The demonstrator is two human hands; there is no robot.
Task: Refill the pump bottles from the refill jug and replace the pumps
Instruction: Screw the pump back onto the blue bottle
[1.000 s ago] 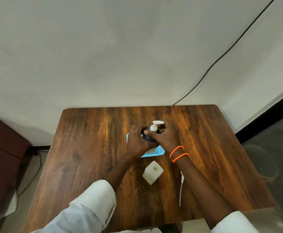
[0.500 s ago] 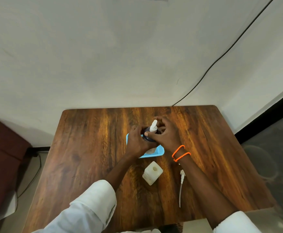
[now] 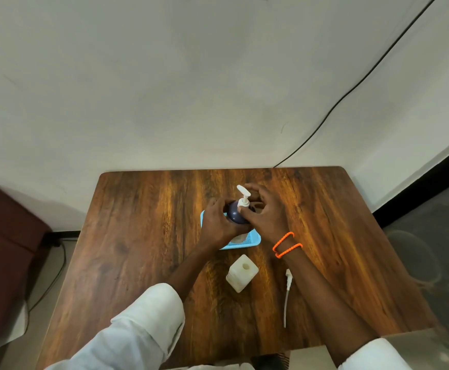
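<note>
A wooden table [image 3: 137, 236] stands against a pale wall [image 3: 164, 89], and a black cable [image 3: 351, 86] runs down the wall behind its far edge. A dark red seat [image 3: 1, 236] sits left of the table, beside another black cable [image 3: 55, 276] on the floor.

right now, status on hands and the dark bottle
Left hand grips dark pump bottle on blue tray. Right hand pinches white pump at its collar. White bottle open, loose pump beside it.
</note>
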